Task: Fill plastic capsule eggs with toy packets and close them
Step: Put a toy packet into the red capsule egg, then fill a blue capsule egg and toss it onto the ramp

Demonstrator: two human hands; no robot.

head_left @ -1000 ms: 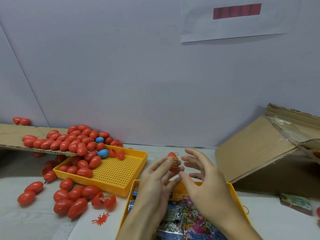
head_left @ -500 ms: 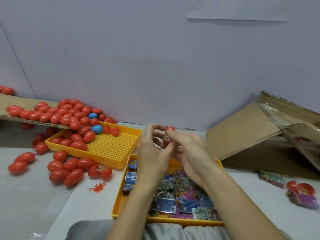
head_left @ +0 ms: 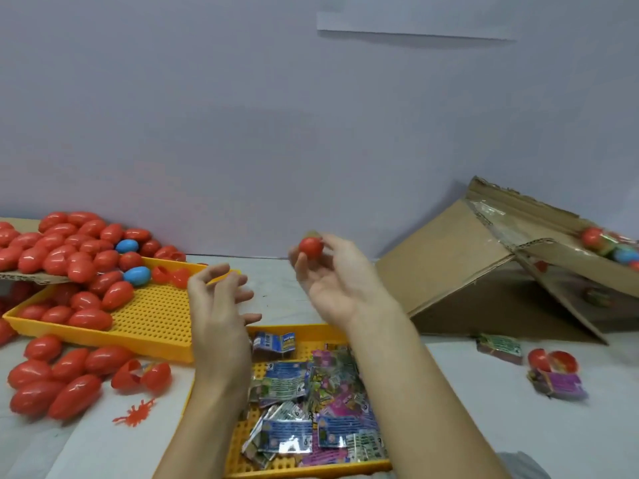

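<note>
Glossy red plastic capsule eggs point(head_left: 86, 361); shiny foil-like printed toy packets point(head_left: 311, 402) in a matt yellow studded plastic tray point(head_left: 311, 470); rough brown corrugated cardboard box point(head_left: 446, 254).

You have a small red spider-like plastic toy point(head_left: 135, 413) lying on the white table point(head_left: 518, 426) at lower left, and a sheet of white paper point(head_left: 408, 24) fixed high on the pale wall point(head_left: 207, 115) ahead of you.

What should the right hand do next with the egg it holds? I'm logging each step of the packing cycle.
Probably carry it right and drop it into the cardboard box. The right hand pinches a closed red capsule egg at its fingertips, the left hand is off it and holds nothing, and other eggs already lie in that box.
</note>
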